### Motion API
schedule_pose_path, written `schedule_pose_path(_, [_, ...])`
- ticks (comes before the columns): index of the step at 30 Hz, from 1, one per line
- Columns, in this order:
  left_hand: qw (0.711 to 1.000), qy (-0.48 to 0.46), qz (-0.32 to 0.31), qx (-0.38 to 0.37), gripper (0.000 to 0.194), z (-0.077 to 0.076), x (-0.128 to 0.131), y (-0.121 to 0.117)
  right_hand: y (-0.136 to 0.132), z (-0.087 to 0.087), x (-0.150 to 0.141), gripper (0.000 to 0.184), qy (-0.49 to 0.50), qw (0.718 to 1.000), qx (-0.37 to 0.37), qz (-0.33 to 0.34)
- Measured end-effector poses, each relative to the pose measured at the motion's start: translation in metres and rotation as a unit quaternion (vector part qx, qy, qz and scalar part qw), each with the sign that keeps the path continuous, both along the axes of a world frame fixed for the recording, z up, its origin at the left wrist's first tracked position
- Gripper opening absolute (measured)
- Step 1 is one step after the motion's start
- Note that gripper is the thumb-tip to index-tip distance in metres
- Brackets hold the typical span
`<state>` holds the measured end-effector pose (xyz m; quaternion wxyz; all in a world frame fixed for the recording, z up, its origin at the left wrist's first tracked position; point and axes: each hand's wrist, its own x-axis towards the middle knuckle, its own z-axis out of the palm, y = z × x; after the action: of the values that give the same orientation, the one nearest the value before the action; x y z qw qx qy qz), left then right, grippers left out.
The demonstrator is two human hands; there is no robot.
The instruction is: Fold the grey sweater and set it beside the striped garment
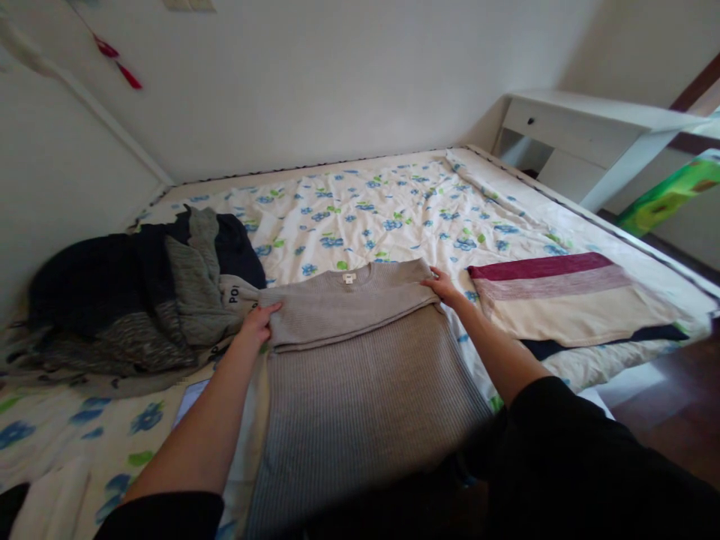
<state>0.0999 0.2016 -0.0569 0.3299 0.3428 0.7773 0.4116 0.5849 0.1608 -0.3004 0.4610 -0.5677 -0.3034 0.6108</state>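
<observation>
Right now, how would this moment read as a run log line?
left hand on grey ribbed sweater | right hand on its fold | beside: striped cloth, dark clothes pile

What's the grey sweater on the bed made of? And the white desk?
The grey sweater looks like knitted yarn, maybe cotton or wool: fine ribs run along it. The white desk looks like painted wood or board, with a smooth finish.

From where I'm working, the knit sweater (349,405) lies on the bed (360,195) directly before me, its upper part folded over its lower part. Left of it on the bed, a heap of clothes (135,300) touches it. To its right lies a folded striped garment (562,300), just beside it. Past the bed's far right corner stands a desk (574,127).
</observation>
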Motion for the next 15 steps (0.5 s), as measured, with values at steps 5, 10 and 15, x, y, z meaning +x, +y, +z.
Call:
schedule_pose_path(5, [0.998,-0.030,-0.015,0.058,0.042,0.014,0.015,0.060,0.034,0.008,0.024,0.079,-0.054,0.992,0.058,-0.100])
schedule_pose_path(10, [0.999,-0.028,-0.011,0.033,0.054,0.007,0.023,0.049,0.016,-0.007,0.027,0.061,-0.018,0.996,-0.037,-0.078])
schedule_pose_path(15, [0.999,-0.030,-0.003,-0.022,0.050,-0.005,0.009,-0.028,-0.034,-0.016,0.035,0.023,0.046,0.993,-0.101,0.040])
